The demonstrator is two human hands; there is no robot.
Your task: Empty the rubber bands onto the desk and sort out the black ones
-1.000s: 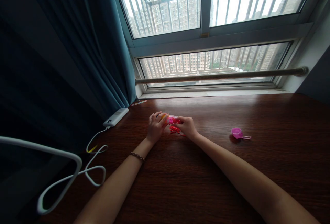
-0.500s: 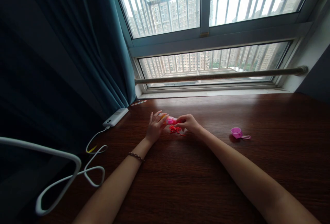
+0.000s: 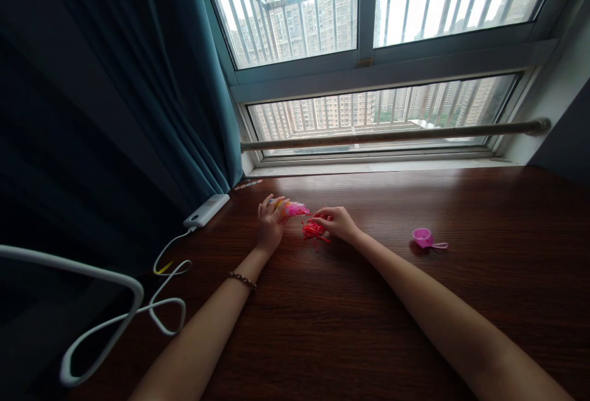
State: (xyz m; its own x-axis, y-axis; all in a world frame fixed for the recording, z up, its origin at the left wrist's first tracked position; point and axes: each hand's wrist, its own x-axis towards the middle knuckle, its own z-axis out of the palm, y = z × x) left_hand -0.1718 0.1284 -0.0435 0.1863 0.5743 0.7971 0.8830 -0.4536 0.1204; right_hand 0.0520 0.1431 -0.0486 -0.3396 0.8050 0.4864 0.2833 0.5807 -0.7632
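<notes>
My left hand [image 3: 271, 224] is closed round a small clear container [image 3: 295, 208] with pink, orange and yellow contents, tipped on its side with its pink end toward the right. Below that end, a loose pile of thin red strands [image 3: 313, 229] lies on the table; they look like rubber bands, though they are too small to be sure. At the pile's upper right, my right hand [image 3: 338, 223] pinches a few red strands between thumb and fingers. Farther right, a pink cup-shaped lid [image 3: 422, 237] with a loop handle rests on the wood.
The dark brown wooden table [image 3: 369, 327] runs up to the window sill. On the left lie a white power bank [image 3: 207, 210] and its white cable [image 3: 168, 302], beside a blue curtain [image 3: 203, 112]. A metal rail [image 3: 391, 137] crosses in front of the window.
My left hand has drawn the container left and slightly up, away from my right hand. A gap has opened between them, and the red pile is more spread and more visible.
</notes>
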